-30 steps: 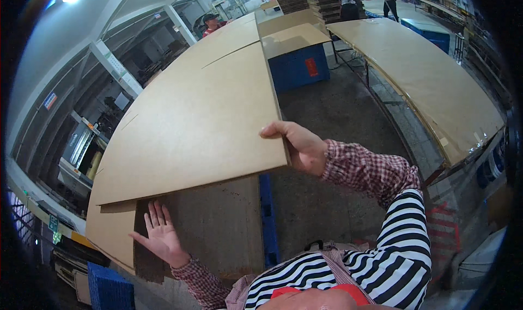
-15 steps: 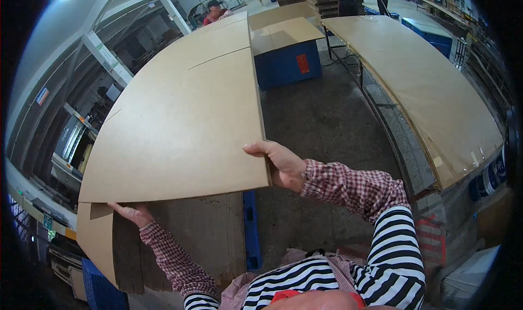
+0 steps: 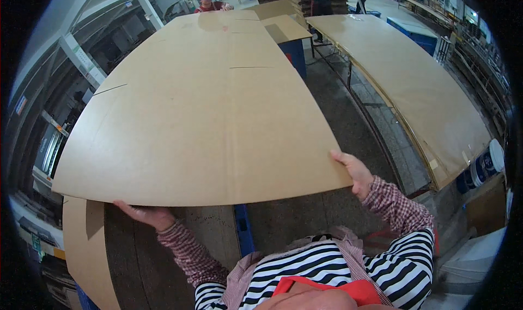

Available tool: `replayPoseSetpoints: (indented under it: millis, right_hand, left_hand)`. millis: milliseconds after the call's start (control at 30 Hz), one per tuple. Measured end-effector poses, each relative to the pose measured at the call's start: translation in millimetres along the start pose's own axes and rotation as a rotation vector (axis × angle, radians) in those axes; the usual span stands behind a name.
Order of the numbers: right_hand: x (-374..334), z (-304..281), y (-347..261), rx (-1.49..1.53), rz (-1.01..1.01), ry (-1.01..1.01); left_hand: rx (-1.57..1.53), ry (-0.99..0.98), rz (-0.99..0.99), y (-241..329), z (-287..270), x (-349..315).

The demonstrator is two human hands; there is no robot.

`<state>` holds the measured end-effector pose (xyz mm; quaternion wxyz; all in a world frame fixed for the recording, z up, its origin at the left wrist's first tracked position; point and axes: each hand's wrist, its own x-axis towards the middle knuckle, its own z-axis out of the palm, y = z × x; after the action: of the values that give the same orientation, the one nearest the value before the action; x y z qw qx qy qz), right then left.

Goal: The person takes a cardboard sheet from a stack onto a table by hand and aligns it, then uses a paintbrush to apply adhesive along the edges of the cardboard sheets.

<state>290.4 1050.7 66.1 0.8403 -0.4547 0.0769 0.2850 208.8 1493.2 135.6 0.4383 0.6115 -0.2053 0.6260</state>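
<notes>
A large brown cardboard sheet [image 3: 196,130] spans the middle, with creases and a few cut slits across it. My right hand [image 3: 357,173] grips its near right corner, thumb on top and the other fingers hidden beneath. At the near edge, left of centre, my left hand [image 3: 144,215] supports the sheet from below; most of its fingers are hidden under the board. Beneath lies more cardboard, with a brown flap [image 3: 87,244] showing at the lower left and a darker surface beside it.
A person [image 3: 207,4] stands at the sheet's far end. To the right runs a long table [image 3: 403,86] covered in brown board, with a bucket [image 3: 482,165] by its near end. A blue box [image 3: 296,56] stands beyond the sheet, near stacked cardboard [image 3: 299,4]. Blue pallet edge [image 3: 244,228] shows below.
My right hand has moved right with the sheet's corner, and the sheet now reaches farther right and looks wider. My left hand stays under the near edge. The far person's head now shows more.
</notes>
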Motion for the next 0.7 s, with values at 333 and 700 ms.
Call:
replayPoseSetpoints:
  millis: [333,700]
  right_hand:
    - [88.4,-144.3,-72.6,-0.228,-0.198,0.167]
    - [101.1,-223.9,-133.1,-0.229,-0.194,0.167]
  left_hand:
    - [0.246,0.135,-0.187,-49.1,187.1,-60.5]
    - [-0.008,0.317,-0.516,-41.7,305.1,-63.3]
